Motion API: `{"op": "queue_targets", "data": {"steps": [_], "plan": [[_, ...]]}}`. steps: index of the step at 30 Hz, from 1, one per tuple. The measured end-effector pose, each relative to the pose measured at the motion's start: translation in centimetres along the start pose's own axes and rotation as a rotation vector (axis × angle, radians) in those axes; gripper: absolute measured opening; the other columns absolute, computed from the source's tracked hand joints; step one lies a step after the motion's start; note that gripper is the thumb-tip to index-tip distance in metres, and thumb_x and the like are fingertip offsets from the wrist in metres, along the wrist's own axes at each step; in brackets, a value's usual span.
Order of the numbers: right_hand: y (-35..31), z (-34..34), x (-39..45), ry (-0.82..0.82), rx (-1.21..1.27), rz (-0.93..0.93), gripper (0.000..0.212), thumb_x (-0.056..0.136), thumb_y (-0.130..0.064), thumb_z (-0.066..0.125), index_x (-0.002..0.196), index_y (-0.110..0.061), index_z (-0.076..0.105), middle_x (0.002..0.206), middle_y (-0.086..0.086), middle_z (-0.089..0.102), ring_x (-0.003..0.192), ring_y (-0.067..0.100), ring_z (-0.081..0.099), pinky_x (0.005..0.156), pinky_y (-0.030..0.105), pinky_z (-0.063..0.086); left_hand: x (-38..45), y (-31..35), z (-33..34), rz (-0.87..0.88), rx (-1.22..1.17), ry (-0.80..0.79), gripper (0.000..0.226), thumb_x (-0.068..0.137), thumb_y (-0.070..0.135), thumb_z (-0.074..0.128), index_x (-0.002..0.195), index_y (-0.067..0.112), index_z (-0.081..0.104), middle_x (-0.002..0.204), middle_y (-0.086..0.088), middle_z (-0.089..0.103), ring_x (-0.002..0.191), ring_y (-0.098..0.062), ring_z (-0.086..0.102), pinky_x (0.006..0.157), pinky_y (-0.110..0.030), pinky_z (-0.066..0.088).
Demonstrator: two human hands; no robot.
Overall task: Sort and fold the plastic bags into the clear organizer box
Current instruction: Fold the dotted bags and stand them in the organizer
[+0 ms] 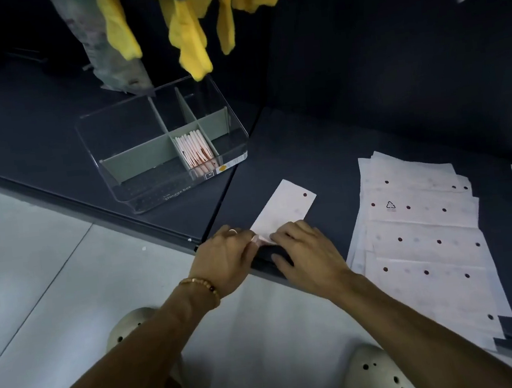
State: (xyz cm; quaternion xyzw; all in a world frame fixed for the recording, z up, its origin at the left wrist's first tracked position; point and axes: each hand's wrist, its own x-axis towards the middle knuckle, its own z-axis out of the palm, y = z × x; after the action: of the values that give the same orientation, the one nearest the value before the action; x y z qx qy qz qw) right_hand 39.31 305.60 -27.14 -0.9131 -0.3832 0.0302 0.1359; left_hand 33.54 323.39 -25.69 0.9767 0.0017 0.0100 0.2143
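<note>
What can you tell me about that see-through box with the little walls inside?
The clear organizer box looks like hard transparent plastic with rounded corners. It sits upright and open-topped on the dark surface, beyond the person's hands and untouched by them. Grey-green dividers split it into several compartments. Only one, in the near row, holds anything: a row of folded bags, white with reddish marks, standing on edge. White lettering on the front wall reads "Storage Box", and a label with a yellow spot sits at its right front corner.

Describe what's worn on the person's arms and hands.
Both forearms are bare, no sleeves or gloves. The left hand has a ring on one of its fingers, and its wrist carries a beaded bracelet, gold and tan with one dark bead. The right hand wears nothing.
</note>
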Motion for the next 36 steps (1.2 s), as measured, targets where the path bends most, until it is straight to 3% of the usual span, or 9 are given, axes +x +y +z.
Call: {"op": "queue_targets", "data": {"steps": [3, 5, 10, 14, 22, 24, 26, 29, 36], "plan": [[0.0, -0.4, 0.7, 0.061, 0.267, 0.186, 0.019, 0.096, -0.023, 0.053, 0.096, -0.014, 0.07, 0.094, -0.001, 0.068, 0.087, 0.018, 0.059, 0.074, 0.031, 0.048, 1.0, 0.9, -0.2, -0.267, -0.383, -0.019, 0.025, 0.092, 0.035, 0.055, 0.089, 0.012, 0.063, 0.083, -0.005, 0.066, 0.077, -0.023, 0.06, 0.068, -0.032, 0.05], [0.8, -1.0, 1.2, 0.071, 0.53, 0.367, 0.016, 0.095, -0.019, 0.058, 0.09, -0.012, 0.071, 0.083, -0.003, 0.069, 0.074, 0.013, 0.061, 0.066, 0.028, 0.05, 1.5, 1.2, -0.2, -0.389, -0.718, -0.042, 0.019, 0.086, 0.03, 0.066, 0.094, 0.013, 0.07, 0.088, -0.001, 0.07, 0.079, -0.016, 0.064, 0.069, -0.026, 0.052], [1.9, -1.2, 2.1, 0.048, 0.859, 0.655, 0.005, 0.088, -0.017, 0.068, 0.084, -0.02, 0.069, 0.09, -0.006, 0.071, 0.079, 0.009, 0.068, 0.072, 0.023, 0.058, 2.3, 1.4, 1.0, -0.486, -0.567, -0.026, 0.027, 0.092, 0.025, 0.058, 0.074, 0.006, 0.064, 0.072, -0.009, 0.062, 0.068, -0.022, 0.057, 0.061, -0.023, 0.046], [2.2, -0.5, 2.6, 0.094, 0.757, 0.79, 0.008, 0.083, -0.021, 0.073, 0.081, -0.022, 0.066, 0.084, -0.007, 0.068, 0.081, 0.012, 0.067, 0.076, 0.037, 0.06, 3.3, 1.8, 1.6, -0.539, -0.479, -0.025, 0.021, 0.09, 0.027, 0.061, 0.074, 0.013, 0.063, 0.078, -0.004, 0.065, 0.074, -0.022, 0.061, 0.066, -0.024, 0.05], [2.4, -0.3, 3.1, 0.117, 0.701, 0.84, 0.012, 0.08, -0.016, 0.072, 0.078, -0.026, 0.064, 0.081, -0.005, 0.069, 0.075, 0.012, 0.067, 0.074, 0.038, 0.06, 4.1, 1.7, 2.0, -0.501, -0.112, -0.069, 0.02, 0.084, 0.043, 0.062, 0.088, 0.023, 0.059, 0.089, 0.001, 0.065, 0.076, -0.018, 0.06, 0.07, -0.033, 0.056], [2.8, -0.5, 3.2, 0.1, 0.709, 0.832, 0.012, 0.078, -0.016, 0.073, 0.083, -0.025, 0.065, 0.08, -0.006, 0.069, 0.073, 0.012, 0.067, 0.073, 0.033, 0.06, 3.9, 1.6, 2.0, -0.372, 0.039, 0.016, 0.026, 0.082, 0.043, 0.062, 0.097, 0.023, 0.053, 0.097, 0.001, 0.06, 0.085, -0.019, 0.056, 0.071, -0.034, 0.054], [3.0, -0.7, 3.4, 0.071, 0.631, 0.769, 0.012, 0.079, -0.018, 0.073, 0.089, -0.021, 0.069, 0.08, -0.008, 0.067, 0.071, 0.008, 0.065, 0.066, 0.02, 0.054, 4.0, 1.2, 2.3, -0.128, 0.09, 0.056, 0.037, 0.082, 0.036, 0.063, 0.115, 0.022, 0.053, 0.12, -0.002, 0.05, 0.111, -0.023, 0.047, 0.09, -0.036, 0.046], [3.0, -1.0, 3.7, 0.076, 0.487, 0.668, 0.013, 0.082, -0.02, 0.071, 0.095, -0.018, 0.069, 0.086, -0.006, 0.069, 0.077, 0.01, 0.066, 0.066, 0.019, 0.051, 4.0, 0.7, 2.6, 0.096, 0.116, -0.102, 0.044, 0.091, 0.033, 0.05, 0.134, 0.026, 0.044, 0.149, -0.003, 0.033, 0.136, -0.024, 0.029, 0.11, -0.04, 0.026], [1.1, -0.2, -0.5, 0.231, -0.09, 0.346, 0.029, 0.091, -0.02, 0.058, 0.115, -0.007, 0.065, 0.122, 0.009, 0.062, 0.113, 0.03, 0.055, 0.087, 0.044, 0.048, 2.7, 2.0, 3.9, -0.044, 0.257, 0.012, 0.034, 0.091, 0.041, 0.042, 0.116, 0.024, 0.057, 0.116, -0.002, 0.052, 0.102, -0.021, 0.043, 0.082, -0.034, 0.04]]}}
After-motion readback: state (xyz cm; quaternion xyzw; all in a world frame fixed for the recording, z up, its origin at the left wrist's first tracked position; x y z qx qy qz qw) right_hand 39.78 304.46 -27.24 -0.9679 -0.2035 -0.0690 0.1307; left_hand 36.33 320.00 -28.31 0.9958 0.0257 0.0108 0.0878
